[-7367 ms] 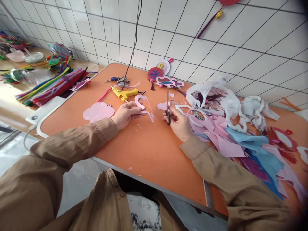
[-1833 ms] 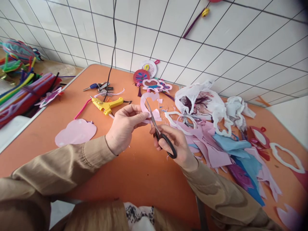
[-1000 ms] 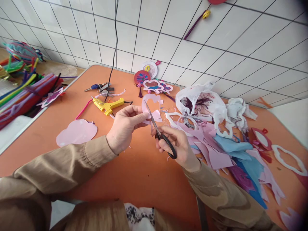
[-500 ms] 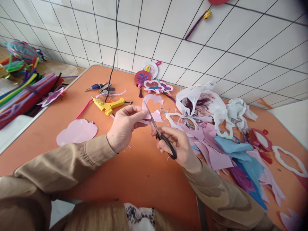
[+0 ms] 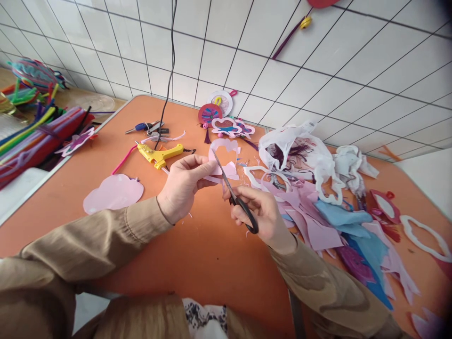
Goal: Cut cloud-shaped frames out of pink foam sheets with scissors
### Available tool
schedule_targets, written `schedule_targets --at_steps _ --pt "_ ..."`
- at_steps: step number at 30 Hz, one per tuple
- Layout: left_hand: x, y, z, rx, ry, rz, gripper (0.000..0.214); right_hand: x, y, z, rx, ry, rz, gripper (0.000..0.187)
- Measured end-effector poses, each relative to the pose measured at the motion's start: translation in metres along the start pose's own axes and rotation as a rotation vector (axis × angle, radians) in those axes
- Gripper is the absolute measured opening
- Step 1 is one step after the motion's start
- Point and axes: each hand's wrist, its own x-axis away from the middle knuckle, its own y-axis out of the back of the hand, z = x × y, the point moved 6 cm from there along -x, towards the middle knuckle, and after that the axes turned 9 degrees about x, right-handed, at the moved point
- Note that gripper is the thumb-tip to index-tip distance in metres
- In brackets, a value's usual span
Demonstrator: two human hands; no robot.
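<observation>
Between thumb and fingers, my left hand [image 5: 187, 181] pinches a pink felt piece [image 5: 231, 144] cut into a scalloped, open outline. My right hand [image 5: 259, 212] is wrapped round the black handles of a pair of scissors [image 5: 228, 181], whose blades point up and away and lie against the felt near my left fingertips. Whether the blades are fully closed is hard to make out. A pink cloud-shaped felt piece [image 5: 113, 193] lies flat on the orange table [image 5: 212, 278], left of my left hand.
A yellow glue gun [image 5: 158, 155] with a black cord and some keys [image 5: 150, 127] lie at the back left. Finished ornaments [image 5: 226, 125] rest by the tiled wall. On the right are a white plastic bag [image 5: 300, 146], pink scraps [image 5: 318, 226] and blue felt [image 5: 370, 249]. Pipe cleaners [image 5: 45, 141] fill the far left.
Almost nothing differs. Both hands, the scissors and the pink felt piece keep nearly the same position, with only a tiny shift of the whole view.
</observation>
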Motion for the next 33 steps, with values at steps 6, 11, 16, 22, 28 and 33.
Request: schedule_targets --at_steps 6,11,16,22,28,33 --pt "-0.0005 0.0008 0.0015 -0.005 0.005 -0.006 0.030 -0.0004 0.0003 -0.0020 0.010 -0.007 -0.014 0.034" --pt "0.0001 0.0017 0.0027 0.014 0.019 -0.011 0.031 -0.0005 -0.0009 -0.0027 -0.003 -0.013 -0.014 0.032" --pt "0.0001 0.0021 0.0038 0.023 0.033 -0.008 0.032 0.0020 -0.0002 -0.0012 -0.034 0.025 0.010 0.034" --pt "-0.0009 0.0010 0.0041 0.032 0.026 0.018 0.035 0.0031 0.0006 -0.0054 0.036 0.133 0.030 0.029" --pt "-0.0005 0.0007 0.0046 0.039 0.034 0.016 0.036 0.0024 0.0016 -0.0091 0.066 0.160 0.014 0.029" --pt "-0.0020 0.0010 0.0035 0.051 0.019 0.000 0.036 0.0036 0.0031 -0.0083 0.116 0.167 -0.008 0.025"
